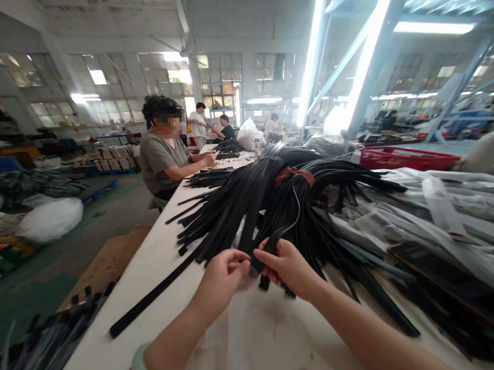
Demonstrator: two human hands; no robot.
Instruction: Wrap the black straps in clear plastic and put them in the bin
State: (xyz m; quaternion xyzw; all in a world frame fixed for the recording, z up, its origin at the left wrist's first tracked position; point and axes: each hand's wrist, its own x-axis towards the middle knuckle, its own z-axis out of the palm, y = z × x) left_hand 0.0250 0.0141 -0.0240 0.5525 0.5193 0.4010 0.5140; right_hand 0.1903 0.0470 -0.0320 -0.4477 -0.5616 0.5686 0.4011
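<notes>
Clamping 1 black strap (274, 241) in the right hand (292, 267) above the bench (152, 269); holding the left hand (223, 275) close by, fingers curled, grip impossible to tell. Might drag neighbouring lengths loose from the heaped strap bundle (219, 207) through tangling, or twist the strap by pinching unevenly.
</notes>
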